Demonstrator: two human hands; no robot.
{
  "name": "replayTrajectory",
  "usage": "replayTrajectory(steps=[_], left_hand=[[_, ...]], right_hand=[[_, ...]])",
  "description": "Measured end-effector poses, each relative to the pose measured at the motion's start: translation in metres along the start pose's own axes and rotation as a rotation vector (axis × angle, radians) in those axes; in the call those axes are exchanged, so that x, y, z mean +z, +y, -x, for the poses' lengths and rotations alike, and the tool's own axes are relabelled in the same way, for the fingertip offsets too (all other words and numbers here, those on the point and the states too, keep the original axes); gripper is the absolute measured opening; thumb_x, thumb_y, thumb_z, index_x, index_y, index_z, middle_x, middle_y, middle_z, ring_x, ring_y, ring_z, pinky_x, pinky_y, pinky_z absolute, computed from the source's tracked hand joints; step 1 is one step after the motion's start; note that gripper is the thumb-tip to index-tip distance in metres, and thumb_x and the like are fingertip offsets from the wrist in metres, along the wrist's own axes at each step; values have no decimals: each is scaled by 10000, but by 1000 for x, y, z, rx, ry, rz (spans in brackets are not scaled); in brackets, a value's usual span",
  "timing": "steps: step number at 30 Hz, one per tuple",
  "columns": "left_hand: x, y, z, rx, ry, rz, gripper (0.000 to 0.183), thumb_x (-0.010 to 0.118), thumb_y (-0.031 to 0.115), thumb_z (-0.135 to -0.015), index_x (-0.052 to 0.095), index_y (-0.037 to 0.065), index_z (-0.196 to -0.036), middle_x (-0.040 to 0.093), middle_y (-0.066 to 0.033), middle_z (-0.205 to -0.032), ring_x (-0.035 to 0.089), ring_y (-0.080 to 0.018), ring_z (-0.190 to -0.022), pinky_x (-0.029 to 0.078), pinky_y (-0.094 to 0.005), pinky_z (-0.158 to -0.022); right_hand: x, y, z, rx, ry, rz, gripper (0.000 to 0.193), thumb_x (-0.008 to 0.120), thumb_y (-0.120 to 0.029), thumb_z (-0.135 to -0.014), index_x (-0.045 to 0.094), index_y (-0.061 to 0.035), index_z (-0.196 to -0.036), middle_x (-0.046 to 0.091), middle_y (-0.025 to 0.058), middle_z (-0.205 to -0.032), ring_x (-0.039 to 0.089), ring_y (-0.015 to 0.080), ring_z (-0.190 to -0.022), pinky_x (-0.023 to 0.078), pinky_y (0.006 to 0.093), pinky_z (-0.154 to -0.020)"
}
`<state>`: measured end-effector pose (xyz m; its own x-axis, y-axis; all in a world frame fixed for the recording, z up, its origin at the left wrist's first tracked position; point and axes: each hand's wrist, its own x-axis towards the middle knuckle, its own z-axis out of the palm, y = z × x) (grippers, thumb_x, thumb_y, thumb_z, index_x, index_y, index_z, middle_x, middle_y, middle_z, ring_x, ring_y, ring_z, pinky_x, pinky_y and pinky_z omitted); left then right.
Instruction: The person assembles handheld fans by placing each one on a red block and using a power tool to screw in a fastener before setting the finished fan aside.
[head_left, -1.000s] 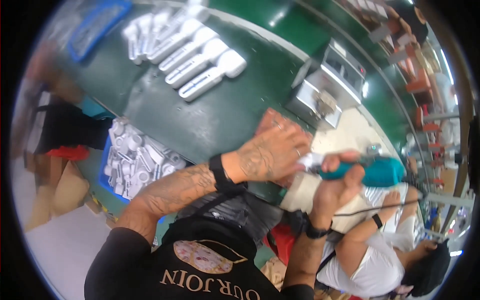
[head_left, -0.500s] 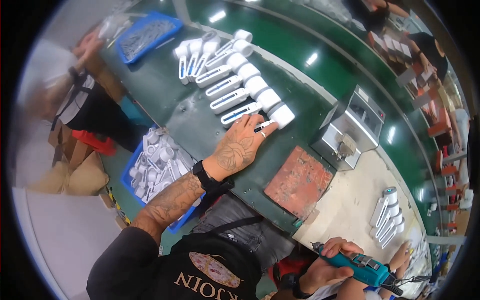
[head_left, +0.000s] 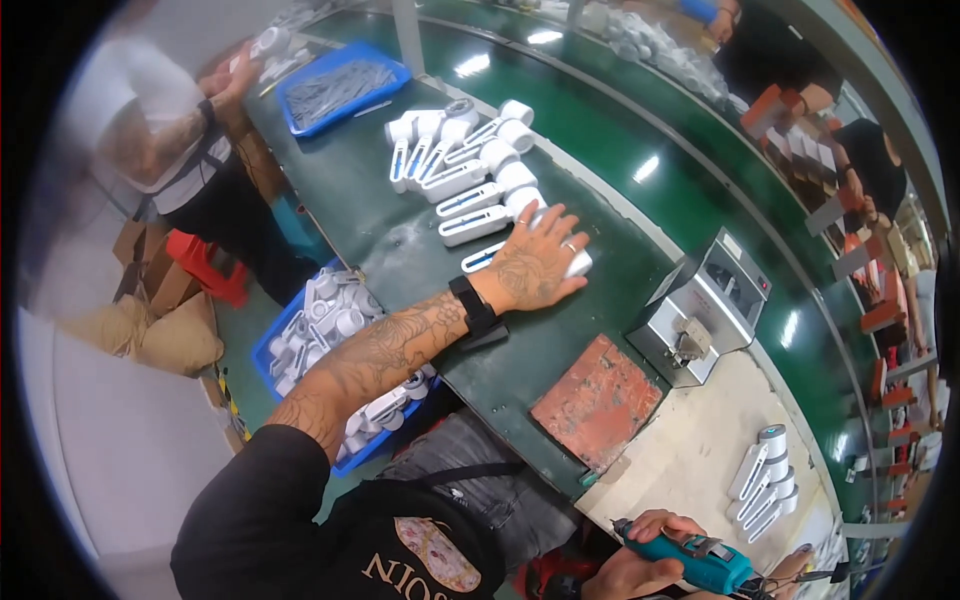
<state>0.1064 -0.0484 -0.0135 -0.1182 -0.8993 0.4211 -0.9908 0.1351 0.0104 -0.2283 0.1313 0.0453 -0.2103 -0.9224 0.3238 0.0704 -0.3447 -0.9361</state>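
Note:
My left hand (head_left: pixel 530 262), with tattooed forearm and black wristband, lies over the near end of a row of white handheld devices (head_left: pixel 480 198). Its fingers are stretched and spread across a device's round white head (head_left: pixel 578 264), and it partly hides that device's long handle. Each device has a slim handle with a dark-and-blue strip and a chunky round head. Down at the lower right, my right hand (head_left: pixel 648 562) is closed around a teal electric screwdriver (head_left: pixel 700 562), whose tip points left. A cable trails from the screwdriver's other end.
A reddish worn plate (head_left: pixel 598 402) lies beside a silver machine (head_left: pixel 695 315). More white devices stand at right (head_left: pixel 768 478). A blue tray (head_left: pixel 340 88) holds grey strips; a blue bin (head_left: pixel 270 375) holds white parts. A co-worker (head_left: pixel 190 165) stands at left.
My left hand has spread its fingers and shifted right over the nearest device's head. The whole view has shifted slightly. My right hand keeps the electric screwdriver.

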Motion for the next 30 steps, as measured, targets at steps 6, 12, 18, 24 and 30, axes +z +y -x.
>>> replayTrajectory(steps=[6,12,18,24,30], left_hand=[[13,-26,-3,-66,41,-70,586,598,498,-946,535,94,-1366,486,-168,-1426,353,-352,-1437,167,-608,-1186],[14,-52,-8,-96,28,-96,587,607,501,-942,536,109,-1373,483,-152,-1426,341,-333,-1449,163,-612,-1188],[1,-77,-10,-94,204,-37,580,764,447,-820,627,92,-1258,609,-128,-1260,544,-330,-1211,376,-569,-1018],[-96,94,-31,76,271,732,351,749,241,-878,651,-1,-1113,668,-161,-1091,641,-349,-995,504,-437,-898],[-23,294,-71,317,-285,1059,434,663,457,-899,626,36,-1000,669,-168,-962,664,-351,-935,524,-443,-811]], right_hand=[[-11,4,-5,-58,-69,-147,700,658,-603,-915,573,60,-1124,560,134,-730,562,236,-644,464,313,-586],[-13,-5,-7,-97,-79,-50,667,615,-607,-941,555,30,-1128,543,109,-709,548,213,-617,465,308,-557],[-24,-14,8,83,123,-87,701,813,-513,-821,596,63,-1157,649,136,-796,650,228,-717,525,330,-638],[-31,-28,9,105,7,-126,696,808,-417,-861,549,104,-1243,677,166,-845,677,288,-785,566,404,-734],[-31,-35,7,141,-1,-89,720,807,-431,-859,542,111,-1253,672,157,-845,672,282,-801,561,413,-745]])
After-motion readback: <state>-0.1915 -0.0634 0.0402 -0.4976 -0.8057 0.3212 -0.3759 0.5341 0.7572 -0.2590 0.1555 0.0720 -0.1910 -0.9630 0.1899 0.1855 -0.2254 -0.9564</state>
